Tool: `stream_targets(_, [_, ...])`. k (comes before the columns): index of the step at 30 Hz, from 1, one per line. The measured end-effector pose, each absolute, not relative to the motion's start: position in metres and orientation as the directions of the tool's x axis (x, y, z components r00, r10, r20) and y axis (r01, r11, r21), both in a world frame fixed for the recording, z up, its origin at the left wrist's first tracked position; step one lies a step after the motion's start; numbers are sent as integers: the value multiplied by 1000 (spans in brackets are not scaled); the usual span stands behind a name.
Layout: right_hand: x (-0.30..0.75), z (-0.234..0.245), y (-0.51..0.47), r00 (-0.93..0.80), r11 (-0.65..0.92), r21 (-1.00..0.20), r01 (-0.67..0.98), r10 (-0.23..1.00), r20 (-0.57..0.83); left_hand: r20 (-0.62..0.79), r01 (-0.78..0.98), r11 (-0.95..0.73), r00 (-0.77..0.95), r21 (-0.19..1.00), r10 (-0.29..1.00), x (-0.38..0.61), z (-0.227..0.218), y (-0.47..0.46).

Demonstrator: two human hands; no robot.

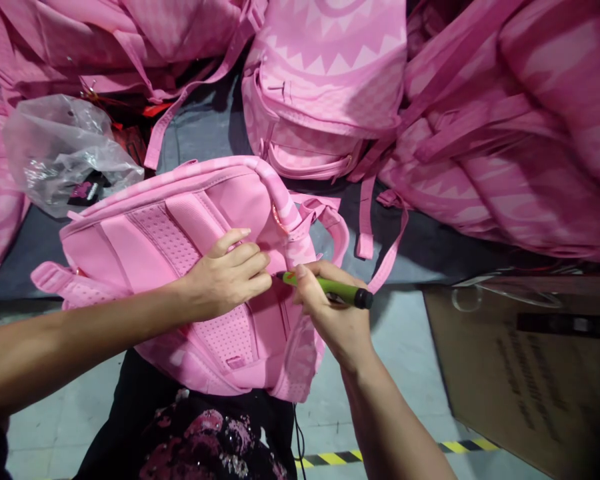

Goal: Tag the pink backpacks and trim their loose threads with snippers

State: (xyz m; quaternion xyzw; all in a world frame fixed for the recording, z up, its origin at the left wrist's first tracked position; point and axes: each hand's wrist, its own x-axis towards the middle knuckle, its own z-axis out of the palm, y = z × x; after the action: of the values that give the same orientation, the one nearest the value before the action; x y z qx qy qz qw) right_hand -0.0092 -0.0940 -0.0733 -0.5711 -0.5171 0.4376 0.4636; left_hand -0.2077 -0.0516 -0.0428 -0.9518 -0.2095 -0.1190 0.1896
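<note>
Head view. A pink backpack [180, 267] lay back-panel up, partly on the edge of a grey table [205, 127] and partly on the person's lap, its padded mesh panels facing the camera and its top handle [325, 223] on the far right side. The left hand [227, 277] rested flat on the backpack's back panel, fingers extended and loosely curled, pressing the fabric rather than gripping anything. The right hand [333, 313], just right of the left hand and at the backpack's right edge, was clenched around a green pen-shaped tool [330, 288] with a black rear end; the tool's tip pointed left and met the backpack close to the left hand's fingertips. Beyond the backpack, further pink backpacks [330, 87] with a tooth pattern were heaped across the table. Left of and beyond the backpack lay a crumpled clear plastic bag [60, 150]. To the right of the backpack stood a brown cardboard box [530, 373]. Below the backpack, on the floor, ran a yellow-and-black striped tape [395, 453].
</note>
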Motion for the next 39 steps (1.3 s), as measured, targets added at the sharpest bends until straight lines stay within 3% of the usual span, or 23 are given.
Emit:
stream_targets(14, [-5, -74, -94, 30, 51, -945, 323, 997, 64, 261, 447, -830, 890, -334, 374, -206, -41, -50])
stream_targets(16, [1, -76, -97, 33, 20, -937, 350, 999, 34, 208, 406, -856, 912, -320, 354, -206, -29, -42])
stream_targets(19, [8, -79, -105, 58, 24, -959, 283, 997, 42, -2, 334, -900, 937, -279, 349, -206, 3, -26])
stream_targets(22, [-2, -84, -112, 25, 185, -964, 190, 981, 193, -182, 412, -859, 860, -303, 477, -202, 32, -18])
stream_targets(24, [-19, -88, -114, 3, 341, -913, 223, 937, 350, -221, 502, -812, 792, -297, 570, -197, 45, -24])
stream_targets(30, [-43, -67, -117, 86, 683, -605, 409, 631, 771, -120, 714, -686, 675, -142, 728, -185, 99, -88])
stream_targets(33, [-29, -44, -124, -10, 781, -539, 315, 571, 821, -58, 825, -563, 561, -51, 826, -186, 124, -129])
stream_targets(36, [-32, -38, -126, -148, 813, -499, 301, 556, 818, -107, 877, -475, 480, 65, 871, -206, 118, -143])
stream_targets(39, [-51, -54, -123, -183, 836, -437, 333, 512, 840, -150, 842, -538, 538, 42, 830, -230, 91, -127])
